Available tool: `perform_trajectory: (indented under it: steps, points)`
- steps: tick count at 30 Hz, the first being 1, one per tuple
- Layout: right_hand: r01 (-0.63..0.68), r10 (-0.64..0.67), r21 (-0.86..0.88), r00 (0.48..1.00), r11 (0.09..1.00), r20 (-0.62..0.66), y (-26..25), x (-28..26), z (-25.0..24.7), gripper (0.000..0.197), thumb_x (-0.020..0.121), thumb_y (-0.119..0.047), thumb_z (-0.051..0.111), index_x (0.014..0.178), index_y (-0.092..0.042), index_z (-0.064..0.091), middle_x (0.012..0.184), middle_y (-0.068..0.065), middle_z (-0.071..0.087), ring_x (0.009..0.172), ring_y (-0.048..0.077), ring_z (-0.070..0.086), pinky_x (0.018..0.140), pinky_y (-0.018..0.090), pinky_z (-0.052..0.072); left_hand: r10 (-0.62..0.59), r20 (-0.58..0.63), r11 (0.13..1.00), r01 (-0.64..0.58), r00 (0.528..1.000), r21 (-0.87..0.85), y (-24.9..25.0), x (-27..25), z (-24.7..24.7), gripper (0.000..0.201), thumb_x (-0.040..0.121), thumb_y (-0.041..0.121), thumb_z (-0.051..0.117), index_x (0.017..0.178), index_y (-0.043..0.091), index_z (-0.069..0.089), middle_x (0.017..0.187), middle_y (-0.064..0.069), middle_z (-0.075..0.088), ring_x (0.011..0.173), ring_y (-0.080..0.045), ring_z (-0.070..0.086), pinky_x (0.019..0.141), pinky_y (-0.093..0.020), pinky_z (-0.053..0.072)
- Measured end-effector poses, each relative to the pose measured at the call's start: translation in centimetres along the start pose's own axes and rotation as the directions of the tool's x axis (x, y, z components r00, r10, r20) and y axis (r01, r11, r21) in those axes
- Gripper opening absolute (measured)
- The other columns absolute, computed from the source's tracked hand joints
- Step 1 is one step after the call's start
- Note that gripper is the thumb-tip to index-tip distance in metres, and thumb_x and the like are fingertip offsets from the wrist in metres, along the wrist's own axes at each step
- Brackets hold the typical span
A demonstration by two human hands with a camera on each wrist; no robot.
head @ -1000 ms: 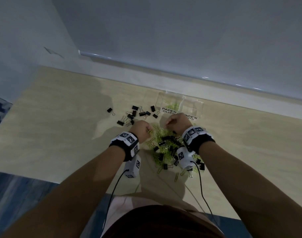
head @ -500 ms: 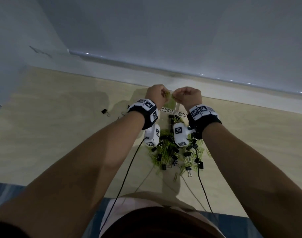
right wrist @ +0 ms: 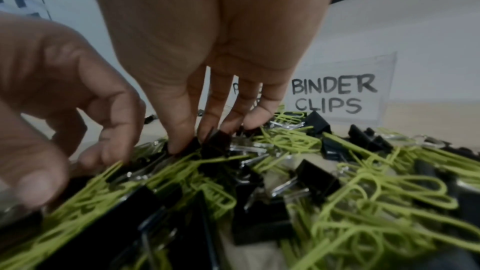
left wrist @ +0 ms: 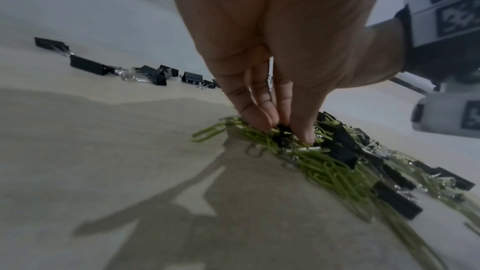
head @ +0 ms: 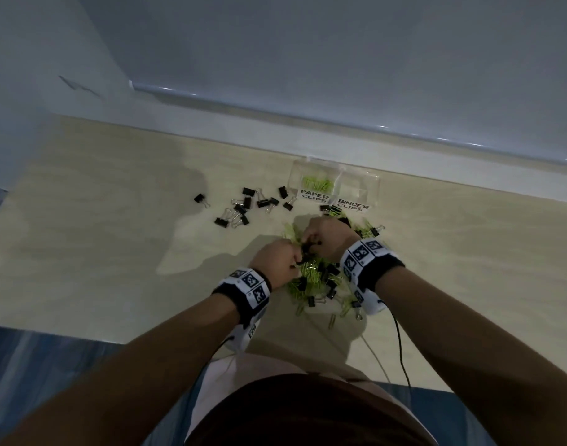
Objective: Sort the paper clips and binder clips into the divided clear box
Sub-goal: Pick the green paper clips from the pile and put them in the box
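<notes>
A mixed pile (head: 317, 278) of green paper clips and black binder clips lies on the table in front of me. Behind it stands the divided clear box (head: 369, 185). Its left compartment, labelled PAPER CLIPS, holds green paper clips (head: 316, 183); the BINDER CLIPS compartment (right wrist: 335, 93) looks bare. My left hand (left wrist: 283, 130) reaches down into the pile, thumb and fingers pinching a black binder clip (left wrist: 284, 133). My right hand (right wrist: 200, 141) is close beside it, its fingertips pinching another black binder clip (right wrist: 217, 143). In the head view the two hands (head: 293, 263) (head: 308, 243) nearly touch.
Several loose black binder clips (head: 243, 207) lie scattered on the wood table (head: 114, 236) left of the box. A white ledge and wall (head: 340, 91) run behind the box. Cables hang from my wrist cameras toward the table's near edge (head: 401, 349).
Half a second ago both hands were raised over the box's paper clip side holding green clips. They have come back down into the pile and now grip black binder clips.
</notes>
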State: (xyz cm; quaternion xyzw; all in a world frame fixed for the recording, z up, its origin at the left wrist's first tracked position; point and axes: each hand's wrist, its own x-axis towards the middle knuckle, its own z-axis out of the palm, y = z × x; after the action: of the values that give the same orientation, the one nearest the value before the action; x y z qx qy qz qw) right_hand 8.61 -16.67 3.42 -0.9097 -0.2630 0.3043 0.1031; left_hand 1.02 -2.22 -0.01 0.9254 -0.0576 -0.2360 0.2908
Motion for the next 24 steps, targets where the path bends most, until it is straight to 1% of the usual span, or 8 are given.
perform_trajectory:
  steps: [3,6,9,12,15,18,21,24]
  points:
    - [0.017,-0.017,-0.096,1.000,0.995,-0.001,-0.2,0.3,0.5,0.024,0.085,-0.017,0.062,0.109,-0.019,0.064,0.117,0.003,0.056,0.109,0.023,0.052,0.090,0.033,0.045,-0.003,-0.042,0.998,0.005,0.999,0.055,-0.1,-0.2,0.8,0.021,0.082,0.015,0.063,0.103,0.013,0.063,0.108,-0.007,0.062,0.093,-0.025,0.060,0.079,-0.032,0.048]
    - [0.031,-0.029,-0.115,0.999,0.993,0.020,-0.4,0.3,0.8,0.026,0.084,-0.022,0.062,0.110,-0.019,0.063,0.114,0.005,0.056,0.108,0.026,0.053,0.087,0.036,0.049,0.008,-0.084,0.998,-0.004,0.996,0.058,-0.2,-0.7,0.9,0.025,0.083,0.008,0.054,0.107,0.012,0.060,0.103,-0.010,0.064,0.090,-0.028,0.061,0.077,-0.034,0.051]
    - [0.080,-0.078,-0.123,0.997,0.989,0.026,-0.2,-0.2,1.5,0.030,0.083,-0.015,0.063,0.110,-0.028,0.062,0.113,0.001,0.052,0.109,0.024,0.049,0.093,0.041,0.047,0.027,-0.189,1.000,-0.029,0.982,-0.010,-0.8,-1.5,0.3,0.024,0.082,0.007,0.053,0.104,0.011,0.060,0.096,-0.011,0.062,0.085,-0.028,0.059,0.072,-0.036,0.051]
    - [0.120,-0.117,-0.171,0.993,0.978,0.023,0.0,-0.7,2.0,0.034,0.082,-0.016,0.065,0.112,-0.030,0.060,0.112,0.001,0.049,0.109,0.024,0.046,0.096,0.044,0.044,0.005,-0.304,0.992,-0.043,0.953,-0.118,-1.6,-2.2,-1.0,0.017,0.083,0.009,0.056,0.100,0.011,0.061,0.090,-0.006,0.060,0.079,-0.021,0.058,0.069,-0.032,0.050]
    - [0.130,-0.130,-0.169,0.991,0.977,0.010,0.1,-0.8,2.0,0.030,0.082,-0.017,0.064,0.110,-0.025,0.058,0.113,0.004,0.048,0.109,0.026,0.045,0.096,0.044,0.043,-0.110,-0.412,0.972,0.011,0.905,-0.236,-2.7,-2.0,-2.6,0.016,0.085,0.006,0.057,0.099,0.013,0.060,0.087,0.000,0.059,0.076,-0.012,0.055,0.068,-0.022,0.045]
    - [0.112,-0.116,-0.183,0.993,0.977,-0.013,0.3,-1.0,2.1,0.029,0.083,-0.012,0.060,0.111,-0.020,0.056,0.114,0.006,0.047,0.108,0.026,0.043,0.096,0.043,0.041,-0.166,-0.479,0.967,0.046,0.862,-0.251,-3.7,-1.5,-3.6,0.019,0.084,0.004,0.056,0.101,0.012,0.060,0.093,-0.003,0.060,0.081,-0.014,0.055,0.072,-0.022,0.046]
    - [0.064,-0.076,-0.184,0.995,0.981,-0.061,0.7,-1.1,2.1,0.029,0.085,-0.011,0.057,0.113,-0.017,0.053,0.117,0.005,0.046,0.113,0.026,0.041,0.098,0.047,0.038,-0.117,-0.460,0.988,0.054,0.880,-0.147,-3.9,-1.4,-3.1,0.020,0.085,0.006,0.056,0.104,0.010,0.060,0.105,-0.005,0.056,0.092,-0.016,0.053,0.079,-0.023,0.043]
    - [-0.017,-0.002,-0.113,0.986,0.993,-0.166,0.6,-0.3,1.2,0.022,0.087,-0.015,0.056,0.108,-0.018,0.054,0.116,0.004,0.048,0.115,0.026,0.044,0.100,0.049,0.038,-0.060,-0.395,0.998,0.041,0.917,-0.056,-3.8,-1.7,-1.6,0.022,0.086,0.008,0.055,0.107,0.009,0.061,0.110,-0.008,0.056,0.102,-0.023,0.050,0.086,-0.031,0.043]
